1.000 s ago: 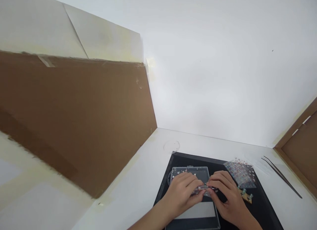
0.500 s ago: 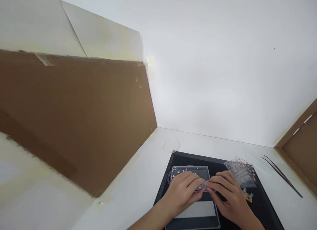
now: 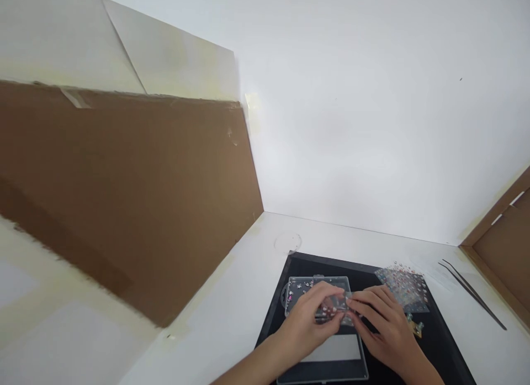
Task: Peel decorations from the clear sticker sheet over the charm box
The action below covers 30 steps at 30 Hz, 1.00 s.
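My left hand (image 3: 304,321) and my right hand (image 3: 383,324) meet over an open clear plastic case (image 3: 364,368). Pinched between their fingertips is a small see-through piece with pinkish, shiny bits (image 3: 338,303); whether it is a sheet or a little bag I cannot tell. Left fingers curve around its left side, while right thumb and fingers grip its right edge. Loose small gems (image 3: 295,290) lie in the far half of the case, partly covered by my left hand. A pale strip (image 3: 333,349) shows in the near half.
Under the case is a black mat (image 3: 439,352). A clear sheet of gem stickers (image 3: 403,288) lies at its far right, with a small gold item bearing greenish beads (image 3: 415,325) nearby. Tweezers (image 3: 472,294) rest on the right. Cardboard (image 3: 165,197) stands at left; a clear disc (image 3: 287,242) lies behind.
My left fingers have lifted and spread apart from the thumb, so more of the see-through piece shows between my hands. My right hand has barely moved.
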### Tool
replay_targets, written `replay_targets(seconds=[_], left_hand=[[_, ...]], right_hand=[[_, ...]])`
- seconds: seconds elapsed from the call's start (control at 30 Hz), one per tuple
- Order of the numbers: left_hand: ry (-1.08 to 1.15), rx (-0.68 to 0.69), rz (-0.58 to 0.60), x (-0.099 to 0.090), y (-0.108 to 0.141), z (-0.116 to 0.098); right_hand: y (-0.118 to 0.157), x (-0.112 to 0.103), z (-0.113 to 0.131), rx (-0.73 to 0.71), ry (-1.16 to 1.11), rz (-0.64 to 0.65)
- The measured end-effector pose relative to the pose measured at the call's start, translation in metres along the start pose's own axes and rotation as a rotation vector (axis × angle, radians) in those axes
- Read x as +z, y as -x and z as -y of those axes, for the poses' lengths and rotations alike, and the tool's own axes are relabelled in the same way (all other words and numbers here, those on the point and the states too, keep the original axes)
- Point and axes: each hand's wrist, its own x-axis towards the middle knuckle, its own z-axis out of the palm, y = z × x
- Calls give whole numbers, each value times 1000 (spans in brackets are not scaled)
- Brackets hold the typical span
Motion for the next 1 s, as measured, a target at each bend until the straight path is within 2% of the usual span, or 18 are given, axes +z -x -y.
replay_targets(seconds=[0.2,0.33,0.73,1.0], left_hand=[[351,-401,67,6,2,-7],[477,-569,86,7,1,-12],[508,-667,47,5,-4,-15],[502,-657,40,4,2,-14]], right_hand=[[4,3,1,12,-1,-7],[6,4,3,21,10,-16],[6,4,2,-59,110,7],[7,3,3,58,-56,-28]])
